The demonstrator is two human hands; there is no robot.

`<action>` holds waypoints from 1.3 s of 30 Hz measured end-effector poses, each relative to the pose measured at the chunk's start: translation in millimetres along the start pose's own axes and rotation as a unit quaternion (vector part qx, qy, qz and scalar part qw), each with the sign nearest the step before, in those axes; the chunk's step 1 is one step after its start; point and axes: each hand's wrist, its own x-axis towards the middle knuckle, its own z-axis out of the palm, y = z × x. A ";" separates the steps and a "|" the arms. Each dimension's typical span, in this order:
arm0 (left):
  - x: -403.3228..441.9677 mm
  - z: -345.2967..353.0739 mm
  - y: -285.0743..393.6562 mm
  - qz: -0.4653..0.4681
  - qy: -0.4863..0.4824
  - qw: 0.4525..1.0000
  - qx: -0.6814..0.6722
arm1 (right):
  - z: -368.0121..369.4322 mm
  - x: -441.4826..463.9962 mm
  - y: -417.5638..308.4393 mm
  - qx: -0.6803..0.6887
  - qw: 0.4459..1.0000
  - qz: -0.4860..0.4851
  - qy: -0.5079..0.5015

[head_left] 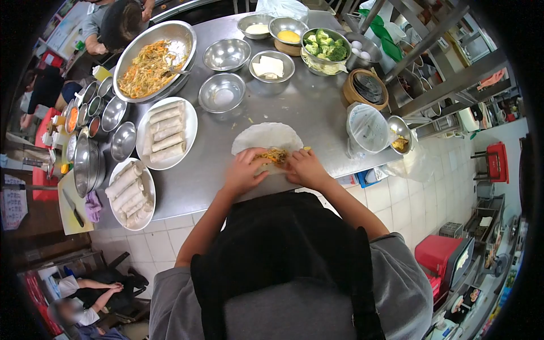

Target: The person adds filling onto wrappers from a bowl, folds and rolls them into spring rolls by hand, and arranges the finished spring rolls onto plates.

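A round, pale spring roll wrapper (267,134) lies flat near the table's front edge, its far half spread out. On its near part sits a small heap of shredded vegetable filling (275,156). My left hand (247,171) is at the filling's left side, fingers bent over the wrapper's near edge. From the right, my right hand (307,170) pinches the wrapper beside the filling, its fingers curled. The wrapper's near edge is partly hidden under my hands. Rolled spring rolls (168,131) lie in a row on an oval white plate (191,133) to the left.
A second plate of rolls (129,192) stands at the front left. Behind are a large steel bowl of filling (150,68) with a utensil, a bowl of broccoli (326,45) and several steel bowls (221,92). A clear plastic tub (367,129) stands right. A knife (73,208) lies far left.
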 end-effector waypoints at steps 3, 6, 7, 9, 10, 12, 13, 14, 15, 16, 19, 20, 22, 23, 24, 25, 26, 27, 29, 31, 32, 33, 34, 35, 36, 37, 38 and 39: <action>8.0 13.5 9.4 0.036 -0.002 0.999 -0.011 | 8.4 -5.0 -0.5 0.008 0.999 0.034 -0.006; 14.2 24.8 12.1 0.060 -0.006 0.998 -0.004 | 14.4 -6.9 0.8 0.021 0.999 0.044 -0.008; 15.3 26.6 12.9 0.069 -0.009 0.998 0.001 | 14.9 -8.4 0.6 0.027 0.999 0.040 -0.003; 16.6 28.0 14.9 0.082 -0.007 0.997 0.005 | 10.1 -10.0 -0.8 0.037 0.999 0.033 0.009; 17.3 28.4 16.5 0.088 -0.006 0.996 0.007 | 5.0 -10.2 -2.3 0.054 0.998 0.031 0.018; 18.2 24.0 17.5 0.075 0.026 0.996 0.030 | -9.9 -7.1 -6.9 0.087 0.995 0.028 0.036; 17.6 19.4 18.4 0.069 0.042 0.996 0.040 | -17.6 -2.3 -10.4 0.084 0.995 0.027 0.051; 17.7 13.6 17.8 0.048 0.063 0.996 0.047 | -25.1 5.5 -13.6 0.080 0.994 0.026 0.066; 19.4 5.9 15.2 0.028 0.085 0.995 0.055 | -28.1 13.8 -15.4 0.076 0.993 0.025 0.081; 20.1 0.2 10.6 0.007 0.107 0.992 0.063 | -26.6 22.4 -16.4 0.062 0.993 0.020 0.094; 18.6 -12.6 -4.9 -0.039 0.106 0.990 0.088 | -10.1 44.6 -18.1 0.019 0.994 0.007 0.110; 17.7 -13.7 -6.5 -0.034 0.097 0.990 0.095 | 0.2 49.5 -16.9 0.003 0.995 0.007 0.099; 15.8 -17.1 -9.3 -0.026 0.080 0.990 0.111 | 5.0 54.4 -17.6 -0.007 0.996 0.016 0.083; 15.6 -16.4 -9.7 -0.012 0.071 0.991 0.111 | 7.7 53.6 -18.7 0.001 0.997 0.028 0.076; 17.7 -13.1 -8.8 0.003 0.062 0.992 0.109 | 8.7 52.3 -19.8 0.009 0.997 0.041 0.069; 19.3 -9.6 -8.1 0.019 0.052 0.993 0.106 | 9.3 51.1 -19.6 0.059 0.993 0.049 0.085; 19.7 -5.5 -8.9 0.010 0.041 0.994 0.103 | 9.4 49.7 -18.4 0.109 0.987 0.057 0.103; 20.3 -0.9 -9.9 0.002 0.030 0.995 0.100 | 9.3 48.0 -16.6 0.158 0.978 0.066 0.120; 19.7 4.6 -14.0 -0.017 0.009 0.994 0.105 | 9.5 48.3 -6.9 0.218 0.966 0.059 0.127; 18.9 4.0 -13.9 -0.039 -0.014 0.992 0.117 | 5.7 48.0 4.1 0.296 0.943 0.078 0.126; 18.8 3.9 -13.7 -0.041 0.000 0.993 0.109 | 2.5 45.9 11.8 0.343 0.926 0.102 0.121; 20.0 0.6 -10.2 -0.042 0.014 0.994 0.101 | 0.1 44.2 18.7 0.388 0.906 0.126 0.116; 21.0 -1.8 -7.0 -0.042 0.028 0.994 0.093 | 0.4 43.7 26.0 0.386 0.906 0.141 0.102; 22.7 -2.9 -5.8 -0.040 0.020 0.995 0.084 | 1.9 44.2 32.8 0.383 0.906 0.156 0.088; 25.2 -3.6 -6.4 -0.037 0.012 0.996 0.074 | 0.7 44.6 34.6 0.381 0.906 0.170 0.076; 27.8 -4.0 -7.1 -0.035 0.004 0.997 0.065 | 0.9 44.1 34.3 0.355 0.918 0.155 0.082; 31.0 -3.8 -7.2 -0.040 -0.023 0.997 0.063 | 1.3 44.2 33.6 0.328 0.930 0.138 0.088; 34.1 -2.0 -8.0 -0.047 -0.050 0.996 0.062 | 1.4 44.9 32.2 0.301 0.941 0.121 0.093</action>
